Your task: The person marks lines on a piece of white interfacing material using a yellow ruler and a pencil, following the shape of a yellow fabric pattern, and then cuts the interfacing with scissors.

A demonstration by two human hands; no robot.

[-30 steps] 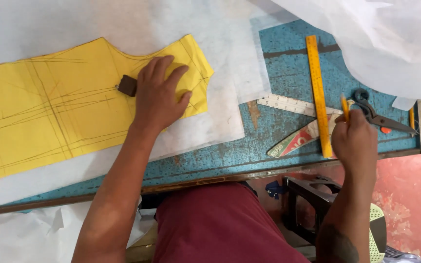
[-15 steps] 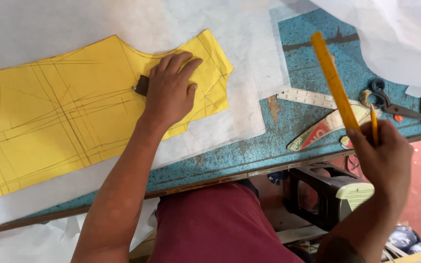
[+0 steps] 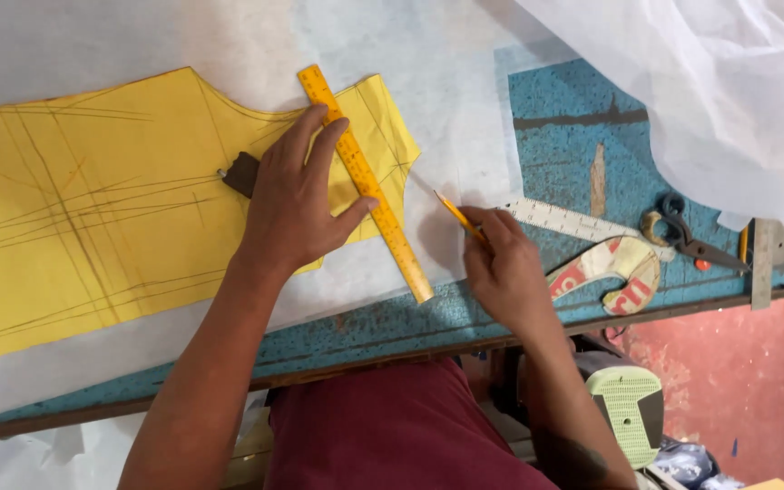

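A yellow paper pattern [image 3: 93, 209] marked with pencil lines lies on white fabric [image 3: 465, 109] spread over a blue table [image 3: 573, 136]. My left hand [image 3: 297, 204] presses flat on the pattern, its fingers holding down a yellow ruler [image 3: 365, 181] that runs diagonally along the pattern's right edge. A small dark block [image 3: 240, 172] sits just left of that hand. My right hand [image 3: 501, 268] grips a yellow pencil [image 3: 458, 216], its tip on the white fabric close to the ruler.
On the table's right lie a white ruler [image 3: 564, 220], a curved card template [image 3: 610, 266], scissors [image 3: 682, 234] and a metal ruler [image 3: 762, 263]. Loose white fabric [image 3: 710, 91] hangs over the top right. A grey-green machine [image 3: 628, 408] stands below the table edge.
My right hand brought the yellow ruler from the right side of the table onto the pattern's edge. My left hand now pins it there, and the right hand holds only the pencil.
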